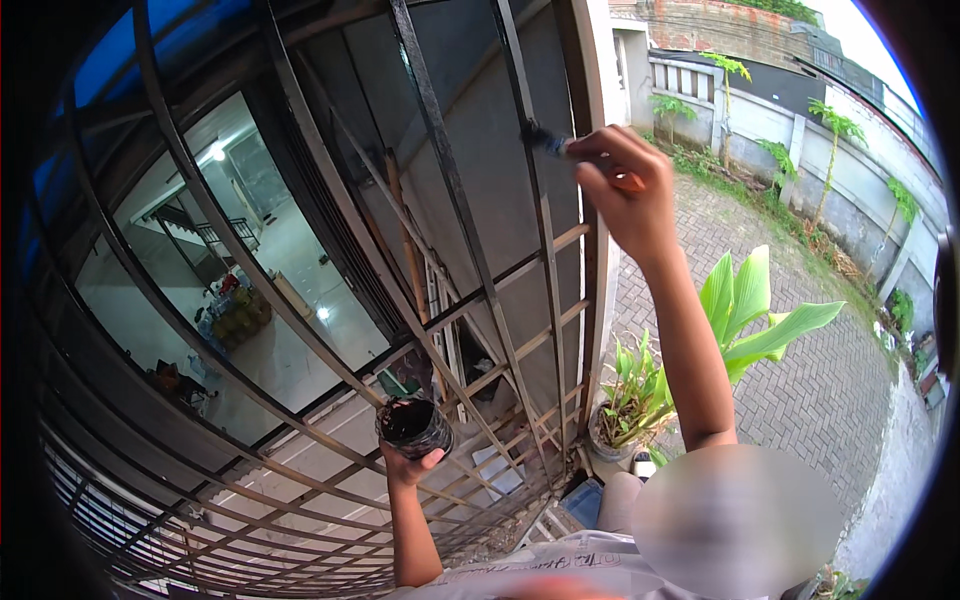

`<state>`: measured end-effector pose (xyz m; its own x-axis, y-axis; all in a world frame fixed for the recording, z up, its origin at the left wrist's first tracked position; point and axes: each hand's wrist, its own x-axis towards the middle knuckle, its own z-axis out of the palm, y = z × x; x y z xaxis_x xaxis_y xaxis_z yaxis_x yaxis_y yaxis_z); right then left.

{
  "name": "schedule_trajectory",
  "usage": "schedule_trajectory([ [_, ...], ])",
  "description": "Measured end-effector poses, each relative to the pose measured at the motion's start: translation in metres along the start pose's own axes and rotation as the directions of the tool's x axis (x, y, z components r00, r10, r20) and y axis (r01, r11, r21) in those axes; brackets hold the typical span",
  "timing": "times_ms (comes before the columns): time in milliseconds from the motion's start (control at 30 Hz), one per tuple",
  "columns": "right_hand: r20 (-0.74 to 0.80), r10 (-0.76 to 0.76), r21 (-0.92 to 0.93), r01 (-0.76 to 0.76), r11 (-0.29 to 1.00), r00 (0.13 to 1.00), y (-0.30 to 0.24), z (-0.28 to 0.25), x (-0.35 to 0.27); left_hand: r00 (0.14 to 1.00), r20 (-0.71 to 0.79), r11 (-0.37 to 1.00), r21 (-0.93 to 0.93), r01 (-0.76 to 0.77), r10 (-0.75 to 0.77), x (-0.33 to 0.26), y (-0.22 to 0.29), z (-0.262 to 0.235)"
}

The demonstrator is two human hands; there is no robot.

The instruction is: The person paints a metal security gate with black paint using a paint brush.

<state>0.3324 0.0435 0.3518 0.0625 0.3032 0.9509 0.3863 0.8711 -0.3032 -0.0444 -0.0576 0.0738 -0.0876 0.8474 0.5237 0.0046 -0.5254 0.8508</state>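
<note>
My right hand [630,185] is raised at the upper right, its fingers closed around the orange handle of a paintbrush [552,143]. The dark bristles touch an upright bar [530,130] of the metal grille. Low in the middle, my left hand [408,467] grips a black-smeared paint cup [418,432] from below. Dark paint coats the inside of the cup; how full it is I cannot tell. Upper bars of the grille look glossy black, while the lower crossbars [480,385] are a dull brown.
A potted plant [640,400] with broad leaves stands beside my right arm. Behind the grille lies a tiled room [310,300] with several bundled items. Wooden poles [405,230] lean inside. Brick paving [790,370] runs along a wall [760,120] on the right. Part of a ladder [540,530] shows below me.
</note>
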Motion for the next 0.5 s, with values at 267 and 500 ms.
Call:
schedule_trajectory([
  [267,0.0,0.001,-0.01,-0.001,1.0,1.0,-0.002,0.007,0.019,0.999,-0.016,0.999,-0.029,0.036,-0.036,-0.001,-0.001,-0.001],
  [500,-0.031,0.002,0.002,-0.002,1.0,1.0,0.005,0.006,0.027,1.0,0.016,1.0,0.023,-0.016,0.016,0.0,-0.008,-0.003],
])
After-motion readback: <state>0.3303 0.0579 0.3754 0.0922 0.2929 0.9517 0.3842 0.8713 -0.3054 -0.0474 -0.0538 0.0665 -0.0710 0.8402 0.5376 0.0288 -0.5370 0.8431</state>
